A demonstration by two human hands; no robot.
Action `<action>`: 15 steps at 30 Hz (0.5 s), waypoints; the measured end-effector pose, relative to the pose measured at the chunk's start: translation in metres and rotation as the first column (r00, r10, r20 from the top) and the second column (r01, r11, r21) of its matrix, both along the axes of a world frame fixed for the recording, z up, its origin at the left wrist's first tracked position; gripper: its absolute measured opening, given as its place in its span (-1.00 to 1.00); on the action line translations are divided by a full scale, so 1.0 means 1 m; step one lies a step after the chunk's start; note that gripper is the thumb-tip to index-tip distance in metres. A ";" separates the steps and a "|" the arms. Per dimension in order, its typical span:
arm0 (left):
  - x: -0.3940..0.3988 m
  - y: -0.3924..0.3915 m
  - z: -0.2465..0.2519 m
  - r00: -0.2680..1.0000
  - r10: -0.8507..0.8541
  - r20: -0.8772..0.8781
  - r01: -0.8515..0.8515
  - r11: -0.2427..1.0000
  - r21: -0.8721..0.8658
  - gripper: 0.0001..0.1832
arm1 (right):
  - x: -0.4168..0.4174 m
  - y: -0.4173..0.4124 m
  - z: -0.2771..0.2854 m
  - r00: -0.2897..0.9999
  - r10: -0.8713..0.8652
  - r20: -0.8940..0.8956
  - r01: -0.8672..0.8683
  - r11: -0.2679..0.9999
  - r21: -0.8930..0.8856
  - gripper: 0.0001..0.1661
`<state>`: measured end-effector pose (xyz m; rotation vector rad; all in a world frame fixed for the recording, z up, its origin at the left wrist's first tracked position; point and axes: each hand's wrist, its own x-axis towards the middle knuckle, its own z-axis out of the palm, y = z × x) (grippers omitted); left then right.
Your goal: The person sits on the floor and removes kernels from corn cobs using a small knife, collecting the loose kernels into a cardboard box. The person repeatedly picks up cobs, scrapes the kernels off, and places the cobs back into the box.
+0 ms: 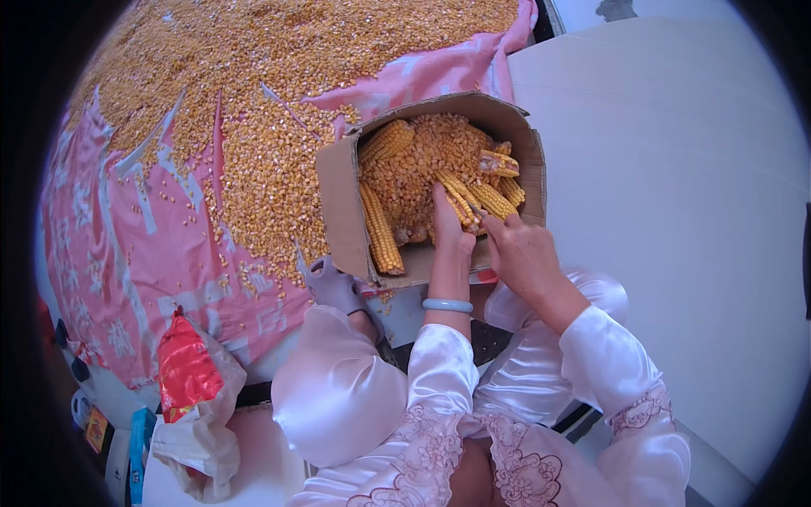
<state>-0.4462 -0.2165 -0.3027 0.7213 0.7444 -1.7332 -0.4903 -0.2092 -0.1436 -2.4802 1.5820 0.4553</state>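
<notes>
My left hand (448, 218) grips an ear of dried corn (455, 190) inside a cardboard box (340, 190). The ear tilts toward me, and a stripe down it looks bare of kernels. In my right hand (524, 255) is a slim metal tool (476, 210), its tip against the ear; my fist hides its handle, so its kind is unclear. Loose kernels (418, 161) heap up in the box. Whole ears lie around them: one long ear (380, 228) along the left wall, another ear (389, 141) in the far left corner, and a partly stripped ear (499, 163) at the right.
A broad layer of corn kernels (272, 184) covers a pink printed cloth (171, 253) at the left and beyond the box. Pale floor (652, 190) extends on the right. A red and white plastic bag (190, 367) sits at lower left. A grey clog (331, 285) touches the box's near corner.
</notes>
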 end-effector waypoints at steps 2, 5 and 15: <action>0.002 -0.003 -0.006 0.999 0.041 0.010 -0.041 0.999 -0.029 -0.49 | 0.007 -0.003 0.003 1.000 0.005 -0.021 -0.004 0.999 0.042 -0.77; 0.004 -0.006 -0.008 0.998 0.034 -0.052 -0.036 0.999 -0.030 -0.43 | 0.011 -0.010 -0.014 1.000 0.018 0.021 -0.018 0.999 0.028 -0.79; -0.005 -0.001 -0.006 0.994 0.050 -0.093 -0.060 0.993 -0.105 -0.41 | 0.018 -0.047 -0.054 0.998 -0.063 0.011 0.062 0.997 0.051 -0.80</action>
